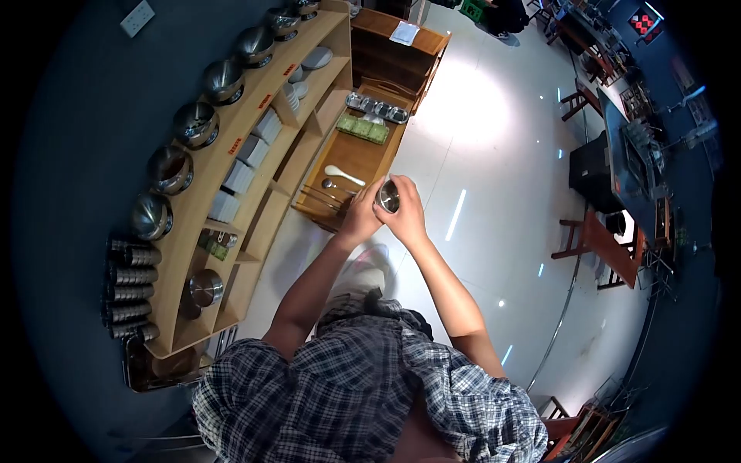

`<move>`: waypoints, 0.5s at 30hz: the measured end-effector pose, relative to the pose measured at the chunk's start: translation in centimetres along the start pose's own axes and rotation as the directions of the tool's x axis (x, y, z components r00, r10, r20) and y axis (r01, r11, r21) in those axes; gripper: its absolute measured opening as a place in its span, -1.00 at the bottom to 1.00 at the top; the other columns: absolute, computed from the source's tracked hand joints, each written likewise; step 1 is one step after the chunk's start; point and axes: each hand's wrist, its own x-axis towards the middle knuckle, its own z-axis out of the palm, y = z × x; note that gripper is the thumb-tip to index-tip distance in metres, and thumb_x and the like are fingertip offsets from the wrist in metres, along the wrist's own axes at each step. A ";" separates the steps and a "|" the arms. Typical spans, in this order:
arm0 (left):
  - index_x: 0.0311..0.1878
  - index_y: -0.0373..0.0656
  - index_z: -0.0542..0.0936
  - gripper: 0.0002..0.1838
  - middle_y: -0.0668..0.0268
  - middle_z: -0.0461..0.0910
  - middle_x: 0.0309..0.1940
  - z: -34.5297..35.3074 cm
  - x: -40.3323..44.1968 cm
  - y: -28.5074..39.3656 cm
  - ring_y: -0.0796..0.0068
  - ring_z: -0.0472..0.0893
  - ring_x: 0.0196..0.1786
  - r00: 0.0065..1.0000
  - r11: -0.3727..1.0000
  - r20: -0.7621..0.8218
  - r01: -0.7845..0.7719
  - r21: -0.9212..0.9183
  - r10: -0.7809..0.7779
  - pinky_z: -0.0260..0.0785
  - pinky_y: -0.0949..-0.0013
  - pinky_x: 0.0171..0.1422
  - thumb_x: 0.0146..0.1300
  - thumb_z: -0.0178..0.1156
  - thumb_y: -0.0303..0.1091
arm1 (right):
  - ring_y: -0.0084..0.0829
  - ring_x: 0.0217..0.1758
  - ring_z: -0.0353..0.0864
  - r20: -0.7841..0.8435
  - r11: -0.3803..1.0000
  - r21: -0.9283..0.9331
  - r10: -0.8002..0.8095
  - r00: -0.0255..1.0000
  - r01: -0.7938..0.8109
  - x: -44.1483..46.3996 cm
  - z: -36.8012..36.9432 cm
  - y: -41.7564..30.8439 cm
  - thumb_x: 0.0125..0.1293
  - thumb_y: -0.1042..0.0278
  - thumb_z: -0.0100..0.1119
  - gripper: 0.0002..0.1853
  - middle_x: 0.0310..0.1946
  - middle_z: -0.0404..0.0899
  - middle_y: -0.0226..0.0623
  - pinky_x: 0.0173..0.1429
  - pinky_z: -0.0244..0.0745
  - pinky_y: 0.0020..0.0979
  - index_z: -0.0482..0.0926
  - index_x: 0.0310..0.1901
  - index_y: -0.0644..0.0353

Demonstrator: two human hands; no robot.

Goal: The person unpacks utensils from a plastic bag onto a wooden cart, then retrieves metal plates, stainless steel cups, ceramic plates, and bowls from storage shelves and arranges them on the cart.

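Observation:
A small round metal cup (389, 197) is held between my two hands, its open top facing up. My left hand (361, 215) wraps its left side, and my right hand (405, 211) curls round its right side. Just beyond my hands is a wooden tray-like surface (369, 160). On it lie a white spoon (343, 175), a metal ladle (329, 184) and thin metal utensils near my left hand. Farther up are a green packet (362, 130) and a row of several metal containers (377, 107).
On the left, a wooden shelf unit (247, 154) carries several metal bowls, with white dishes inside. Stacked metal cups (135, 275) stand beside it. A wooden stool (614, 248) and dark counter (633, 162) are at right. Part of another person (505, 17) shows at the top.

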 end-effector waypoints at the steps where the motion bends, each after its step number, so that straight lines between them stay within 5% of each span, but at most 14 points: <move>1: 0.31 -0.24 0.32 -0.28 0.03 0.43 0.20 1.1 1.4 -0.3 -0.01 0.44 0.21 0.998 0.998 -0.018 0.053 0.042 -0.052 0.26 0.09 0.30 0.02 0.32 -0.47 | -0.02 0.18 0.44 -0.015 1.000 0.000 0.022 1.000 -0.022 1.2 -0.5 0.9 -0.11 0.33 0.44 -0.27 0.12 0.41 -0.03 0.22 0.41 -0.20 0.38 0.17 0.25; 8: 0.34 -0.25 0.24 -0.23 -0.02 0.44 0.11 5.2 10.2 -2.6 -0.04 0.44 0.14 0.991 0.968 -0.133 0.051 0.244 -0.019 0.27 0.05 0.22 0.02 0.30 -0.43 | 0.04 0.11 0.45 -0.023 0.997 0.076 0.027 0.999 -0.025 10.0 -2.4 7.3 -0.12 0.34 0.45 -0.27 0.04 0.43 0.02 0.19 0.41 -0.17 0.39 0.16 0.30; 12: 0.34 -0.24 0.22 -0.15 -0.01 0.51 -0.03 6.5 13.4 -3.6 -0.08 0.50 0.02 0.975 0.940 -0.219 0.056 0.337 0.020 0.32 -0.02 0.10 -0.09 0.35 -0.43 | 0.00 0.25 0.38 0.210 0.993 0.116 -0.027 0.977 0.002 14.0 -3.0 10.6 -0.06 0.36 0.42 -0.24 0.20 0.32 0.04 0.29 0.36 -0.23 0.32 0.23 0.29; 14: 0.34 -0.28 0.23 -0.14 -0.02 0.52 -0.02 7.6 14.5 -4.5 -0.07 0.51 0.04 0.957 0.954 -0.285 0.133 0.267 -0.054 0.34 0.02 0.14 -0.11 0.36 -0.47 | 0.00 0.31 0.34 0.275 0.959 0.259 -0.190 0.942 0.117 15.7 -2.7 13.2 -0.10 0.42 0.44 -0.17 0.25 0.26 0.03 0.34 0.33 -0.22 0.27 0.27 0.27; 15: 0.33 -0.32 0.24 -0.13 -0.02 0.51 0.02 8.2 15.0 -4.1 -0.06 0.51 0.05 0.919 0.928 -0.322 0.306 0.212 -0.229 0.33 0.05 0.18 -0.14 0.35 -0.51 | 0.01 0.36 0.28 0.385 0.955 0.295 -0.146 0.911 0.028 16.7 -3.2 13.8 -0.13 0.46 0.45 -0.11 0.29 0.22 0.02 0.39 0.28 -0.19 0.21 0.30 0.24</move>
